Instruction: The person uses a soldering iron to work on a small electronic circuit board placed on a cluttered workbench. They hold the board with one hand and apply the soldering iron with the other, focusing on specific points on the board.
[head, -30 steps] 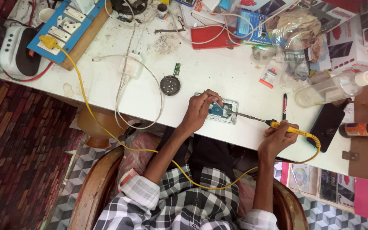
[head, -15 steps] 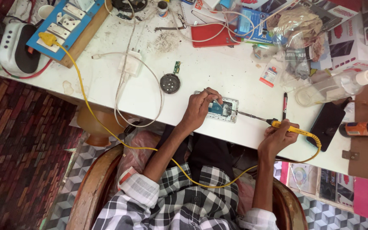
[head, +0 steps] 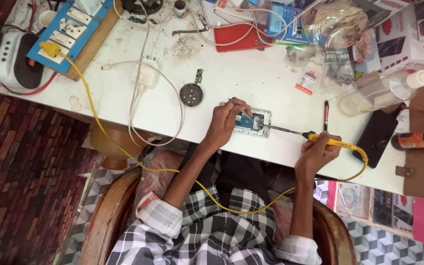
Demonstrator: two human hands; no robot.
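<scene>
Little has shifted since the earlier frames: both hands hold the same posts. White table (head: pixel 251 83): cluttered, near edge by the lap. Opened phone (head: pixel 256 122): flat near that edge. Left hand (head: pixel 226 122): resting on phone, fingers pinching a thin wire. Right hand (head: pixel 317 152): closed around yellow soldering iron (head: pixel 332 142), tip reaching phone's right end. Black pen (head: pixel 326 115): just above iron.
</scene>
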